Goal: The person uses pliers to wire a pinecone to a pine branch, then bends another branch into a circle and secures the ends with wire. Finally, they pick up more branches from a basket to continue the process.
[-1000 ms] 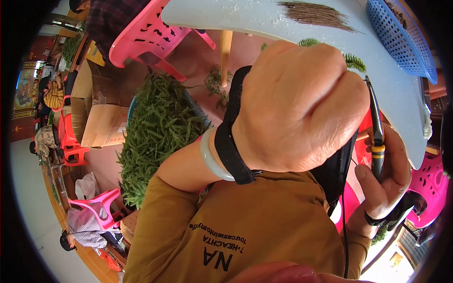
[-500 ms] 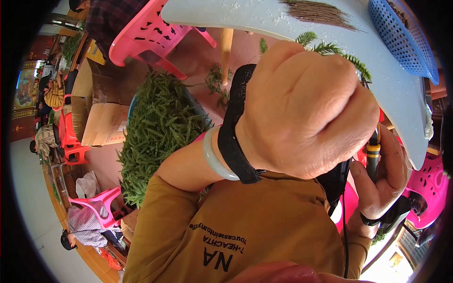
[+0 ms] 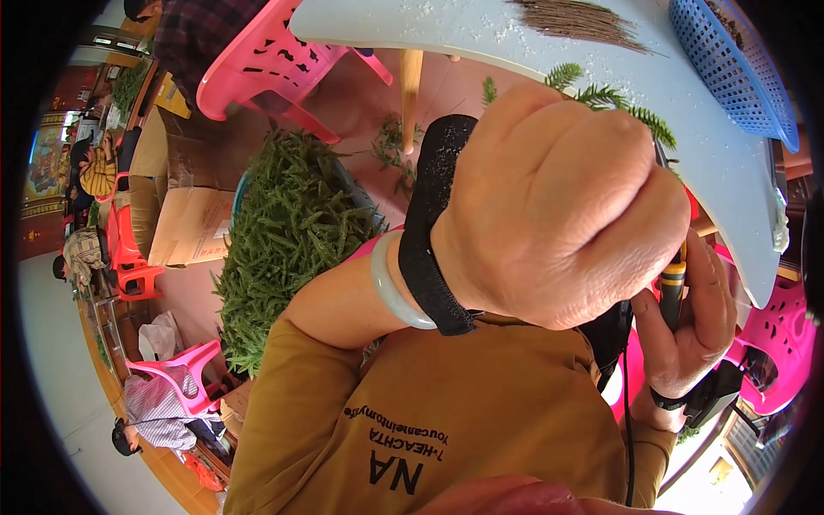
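Note:
My left hand (image 3: 558, 206) fills the middle of the view, closed with its back toward me. Beyond its knuckles stick out the leafy tips of a green fern-like sprig (image 3: 602, 96), which appears to be held in it; the fingers and the stem are hidden. At the right, my right hand (image 3: 695, 313) is wrapped round the black-and-yellow handle (image 3: 673, 279) of a hand tool. The tool's working end is mostly behind my left hand, so its kind does not show.
A pale blue table (image 3: 725, 184) curves along the far right, bearing thin brown stems (image 3: 584, 21) and a blue plastic basket (image 3: 734, 73). Left of me stands a tub heaped with green sprigs (image 3: 292, 232). Beyond are a cardboard box (image 3: 193, 223), a pink chair (image 3: 275, 60) and several people.
My left hand and the sprig tips have shifted slightly down and turned a little. My right hand has moved slightly left with the tool. Both grips stay closed.

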{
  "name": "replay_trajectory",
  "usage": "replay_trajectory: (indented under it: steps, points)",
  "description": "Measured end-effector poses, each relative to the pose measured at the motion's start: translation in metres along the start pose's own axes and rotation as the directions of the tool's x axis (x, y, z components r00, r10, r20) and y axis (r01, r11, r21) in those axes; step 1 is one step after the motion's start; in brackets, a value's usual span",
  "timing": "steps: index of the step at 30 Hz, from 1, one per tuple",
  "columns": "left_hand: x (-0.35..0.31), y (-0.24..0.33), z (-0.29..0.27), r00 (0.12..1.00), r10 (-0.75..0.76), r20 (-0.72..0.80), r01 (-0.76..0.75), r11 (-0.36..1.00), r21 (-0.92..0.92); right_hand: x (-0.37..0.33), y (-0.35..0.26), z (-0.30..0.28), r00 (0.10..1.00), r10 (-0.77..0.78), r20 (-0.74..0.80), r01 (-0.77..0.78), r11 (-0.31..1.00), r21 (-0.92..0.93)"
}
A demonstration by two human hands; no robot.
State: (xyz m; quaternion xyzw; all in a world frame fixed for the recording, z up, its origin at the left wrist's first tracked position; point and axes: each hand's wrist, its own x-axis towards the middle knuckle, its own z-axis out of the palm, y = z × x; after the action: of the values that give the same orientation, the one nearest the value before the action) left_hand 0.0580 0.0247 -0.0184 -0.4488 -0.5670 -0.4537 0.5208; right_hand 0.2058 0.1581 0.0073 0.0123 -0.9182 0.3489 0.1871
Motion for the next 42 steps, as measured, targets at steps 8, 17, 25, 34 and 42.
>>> replay_trajectory:
  steps: [8,17,25,34,42]
  points:
    - [0.004,-0.003,0.0,0.998,-0.033,0.053,0.037,0.997,-0.062,0.004,0.0,-0.009,1.0,-0.017,0.006,0.017,1.0,0.018]
    - [0.005,-0.004,-0.002,0.991,-0.069,0.117,0.082,0.99,-0.115,0.002,0.0,-0.005,0.998,-0.048,-0.028,0.048,0.999,0.012]
    - [0.007,-0.006,-0.01,0.98,-0.09,0.178,0.119,0.98,-0.157,0.003,0.002,-0.005,0.995,-0.09,0.032,0.093,0.991,-0.096]
    - [0.021,0.009,-0.016,0.787,-0.512,0.343,0.601,0.761,-0.244,0.004,0.001,-0.007,0.997,0.051,-0.064,-0.048,0.998,0.052]
    - [0.025,0.01,-0.023,0.364,-0.716,0.596,0.925,0.205,-0.319,0.007,0.006,-0.02,0.982,0.178,-0.066,-0.165,0.973,0.16]
